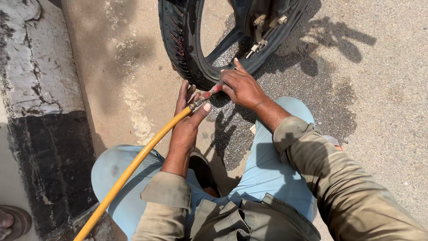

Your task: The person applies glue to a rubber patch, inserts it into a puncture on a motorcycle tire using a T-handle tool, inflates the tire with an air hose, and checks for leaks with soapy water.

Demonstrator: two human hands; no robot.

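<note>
Both hands close around one yellow air hose (133, 165) at its metal nozzle end: the left hand (187, 118) wraps the hose just behind the fitting, thumb pressed along the top, fingers curled under and mostly hidden, while the right hand (240, 87) pinches the reddish metal nozzle (208, 93) at its tip, with its fingertips tucked out of sight against the rim. Nearest the camera, two olive sleeves and two knees in pale blue trousers fill the lower frame; one dark shoe (203, 172) shows between the knees, the other foot hidden. The hose runs from the bottom edge, where it is cut off, up across the left knee to the hands. At the lower left corner a sandalled foot (11, 221) of another person is partly cut off beside one black-and-white painted kerb (40, 102). Beyond the hands stands one black motorcycle tyre (180, 40), its upper part cut off by the frame; the nozzle tip meets its inner rim, though the valve itself cannot be made out. A brake linkage (258, 38) hangs inside the wheel, over shadowed tarmac.
</note>
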